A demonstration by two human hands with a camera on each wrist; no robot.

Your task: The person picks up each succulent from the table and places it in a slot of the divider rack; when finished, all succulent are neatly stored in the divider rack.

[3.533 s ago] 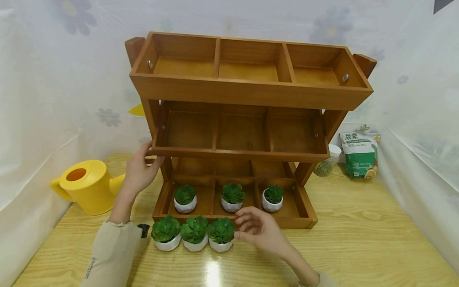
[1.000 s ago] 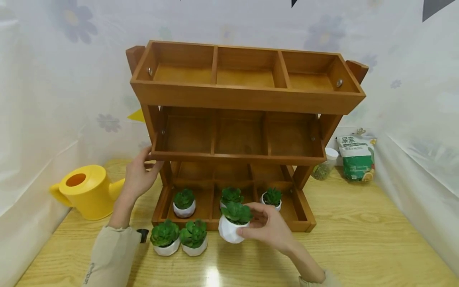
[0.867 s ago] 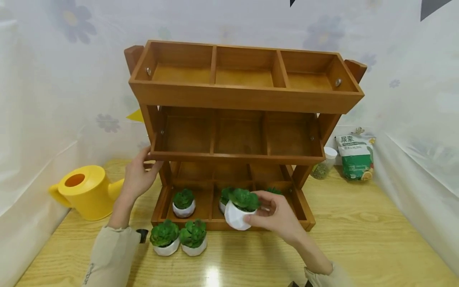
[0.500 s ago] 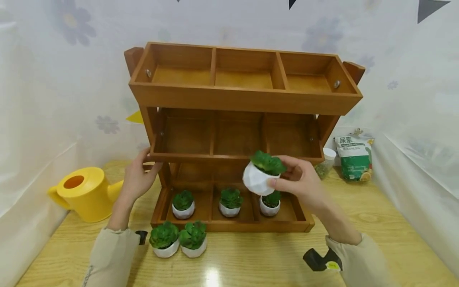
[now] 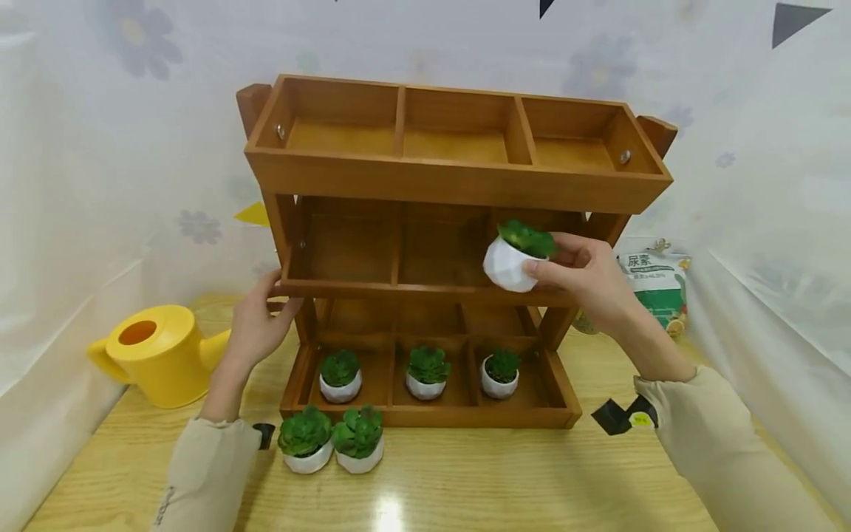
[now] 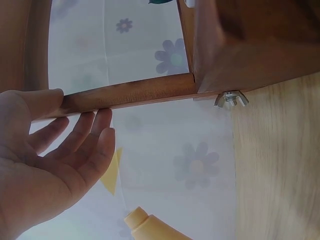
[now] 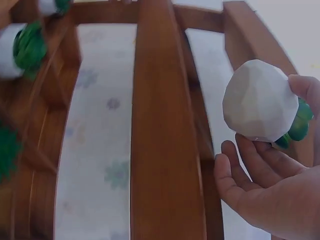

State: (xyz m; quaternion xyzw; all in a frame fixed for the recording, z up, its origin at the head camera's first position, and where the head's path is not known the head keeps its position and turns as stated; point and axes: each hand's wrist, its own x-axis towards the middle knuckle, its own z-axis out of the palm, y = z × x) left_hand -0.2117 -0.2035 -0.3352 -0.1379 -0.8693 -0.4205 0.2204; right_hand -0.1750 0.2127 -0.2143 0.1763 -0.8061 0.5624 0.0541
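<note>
At the middle tier (image 5: 425, 290), the right hand (image 5: 588, 281) is holding a just-raised succulent (image 5: 510, 267) (two pots (image 5: 306, 443) (image 5: 359, 443) are staying on the bench (image 5: 479, 480)); the left hand (image 5: 261, 318) is gripping the rack (image 5: 459, 183).

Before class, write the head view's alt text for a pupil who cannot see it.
A person's right hand holds a potted plant before the middle tier of a wooden rack; the left hand grips the rack. Three plants occupy the bottom tier, two on the table; a yellow watering can stands left.
</note>
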